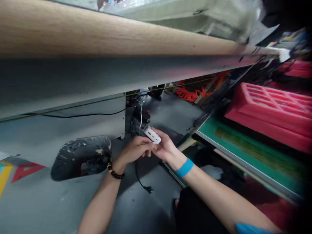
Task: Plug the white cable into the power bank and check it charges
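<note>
A white USB charger block (152,135) with a row of small ports, one of them reddish, rests in my right hand (166,145), whose fingers close around its far side. My left hand (136,149) meets it at the near end. The fingers there are bent and pinched together against the block's edge, and whatever lies between them is too small to make out. Just beyond the block hangs a white cable (141,115); whether it joins the block I cannot tell.
Above my hands runs a long wooden bench edge (117,34). A grey panel with a cut-out (81,158) stands left. On the right, pink foam trays (273,113) sit over a green conveyor (214,133). A black power plug (147,188) lies below; a red coiled hose (188,94) is behind.
</note>
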A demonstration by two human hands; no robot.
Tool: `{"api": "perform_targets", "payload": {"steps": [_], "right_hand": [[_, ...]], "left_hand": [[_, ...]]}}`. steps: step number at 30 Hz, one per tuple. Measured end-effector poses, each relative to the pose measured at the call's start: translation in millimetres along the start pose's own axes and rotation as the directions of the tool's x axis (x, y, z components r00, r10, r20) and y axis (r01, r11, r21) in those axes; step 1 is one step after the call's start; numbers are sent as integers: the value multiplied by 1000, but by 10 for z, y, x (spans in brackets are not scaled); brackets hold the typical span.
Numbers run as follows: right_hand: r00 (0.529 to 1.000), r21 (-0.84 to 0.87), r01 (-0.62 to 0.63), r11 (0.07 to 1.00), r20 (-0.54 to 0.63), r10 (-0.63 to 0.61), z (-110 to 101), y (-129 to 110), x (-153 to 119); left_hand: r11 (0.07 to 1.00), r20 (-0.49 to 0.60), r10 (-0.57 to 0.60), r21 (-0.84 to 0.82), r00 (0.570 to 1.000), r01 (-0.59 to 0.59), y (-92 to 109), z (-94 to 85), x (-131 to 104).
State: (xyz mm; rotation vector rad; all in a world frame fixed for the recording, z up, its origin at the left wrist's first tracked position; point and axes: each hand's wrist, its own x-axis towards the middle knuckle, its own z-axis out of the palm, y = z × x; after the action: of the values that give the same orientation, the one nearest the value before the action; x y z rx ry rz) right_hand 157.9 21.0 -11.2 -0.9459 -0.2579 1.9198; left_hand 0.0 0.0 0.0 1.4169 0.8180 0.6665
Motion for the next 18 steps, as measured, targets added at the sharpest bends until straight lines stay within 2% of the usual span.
{"api": "perform_targets", "payload": {"steps": [5,12,18], "right_hand": [[1000,-1,6,1000,5,-6,-62,-8,29],[995,-22,12,1000,96,-10,-159,-5,81],[995,-33,15,999,94,-12,-141,-11,73]], "left_hand": [[1000,5,3,8,1000,-3,22,-19,-9],[1000,7,1,20,1000,-1,39,-3,3],[999,-20,-1,43,1000,2,37,-8,10]]}}
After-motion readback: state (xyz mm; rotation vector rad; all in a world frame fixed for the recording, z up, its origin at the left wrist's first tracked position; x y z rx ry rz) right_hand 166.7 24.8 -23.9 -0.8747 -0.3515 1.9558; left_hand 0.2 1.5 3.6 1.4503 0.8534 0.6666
